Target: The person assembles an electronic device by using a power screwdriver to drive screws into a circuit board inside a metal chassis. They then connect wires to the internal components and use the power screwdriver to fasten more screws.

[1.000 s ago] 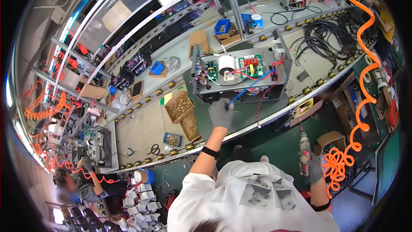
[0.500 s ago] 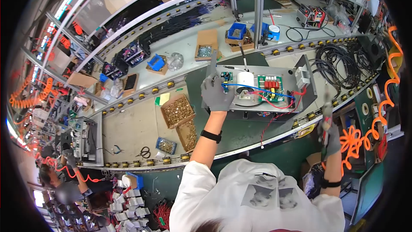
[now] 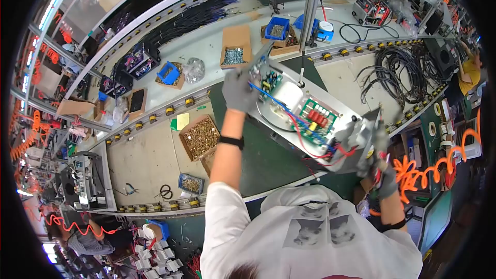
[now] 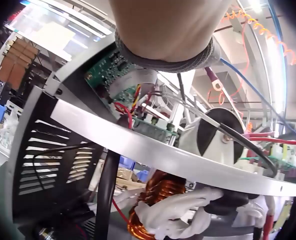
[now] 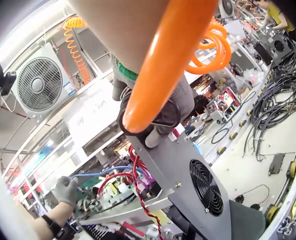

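A metal chassis (image 3: pixel 287 119) with a green circuit board (image 3: pixel 316 119) and a white coil (image 3: pixel 287 95) stands at an angle on the bench. My gloved left hand (image 3: pixel 238 92) is against its left end panel, and a blue wire (image 3: pixel 276 102) runs into its fingers; those fingertips are hidden in the left wrist view. My gloved right hand (image 3: pixel 386 180) grips a pneumatic screwdriver (image 3: pixel 381 150) fed by an orange coiled hose (image 3: pixel 429 168). It is right at the chassis's grey fan panel (image 5: pixel 180 175). Red wires (image 5: pixel 138 172) hang beside that panel.
Boxes of brass screws (image 3: pixel 199 137), a blue tray (image 3: pixel 190 183) and scissors (image 3: pixel 165 191) lie on the left. Black cables (image 3: pixel 398 75) are heaped at the right. Yellow rollers (image 3: pixel 170 109) line the bench. Another person (image 3: pixel 85 237) works at the lower left.
My left hand has moved from near the bench's front edge to the chassis's left end, bringing the blue wire over. My right hand has raised the screwdriver to the right end. The chassis has turned clockwise.
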Demonstrator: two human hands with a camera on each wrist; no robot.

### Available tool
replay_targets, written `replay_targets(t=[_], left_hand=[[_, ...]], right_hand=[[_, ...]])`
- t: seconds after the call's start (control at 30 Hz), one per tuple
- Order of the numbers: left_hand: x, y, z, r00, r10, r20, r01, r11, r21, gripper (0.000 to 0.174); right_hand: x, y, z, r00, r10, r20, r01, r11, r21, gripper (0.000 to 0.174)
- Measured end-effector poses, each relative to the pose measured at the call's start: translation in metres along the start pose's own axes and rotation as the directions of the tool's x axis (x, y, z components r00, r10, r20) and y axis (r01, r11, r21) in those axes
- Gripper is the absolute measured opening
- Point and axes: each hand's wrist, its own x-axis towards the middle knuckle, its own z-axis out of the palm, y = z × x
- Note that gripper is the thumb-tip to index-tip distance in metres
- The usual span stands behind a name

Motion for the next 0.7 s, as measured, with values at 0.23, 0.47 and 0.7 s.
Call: replay_targets(t=[0.23, 0.47, 0.7], left_hand=[[0.046, 0.028, -0.017, 0.965, 0.052, 0.258, -0.156, 0.902, 0.402, 0.028], [0.033, 0.056, -0.076, 0.472, -0.375, 0.798, 0.872, 0.328, -0.363, 0.044], [0.042, 0.125, -0.04, 0.684, -0.65, 0.331, 0.703, 0.467, -0.537, 0.037]], right_hand=[[-0.013, 0.002, 0.028, 0.925, 0.24, 0.296, -0.209, 0.969, -0.134, 0.047], [0.03, -0.078, 0.008, 0.954, 0.177, 0.243, -0.071, 0.918, -0.389, 0.039], [0.106, -0.141, -0.011, 0.976, -0.022, 0.215, 0.135, 0.84, -0.525, 0.035]])
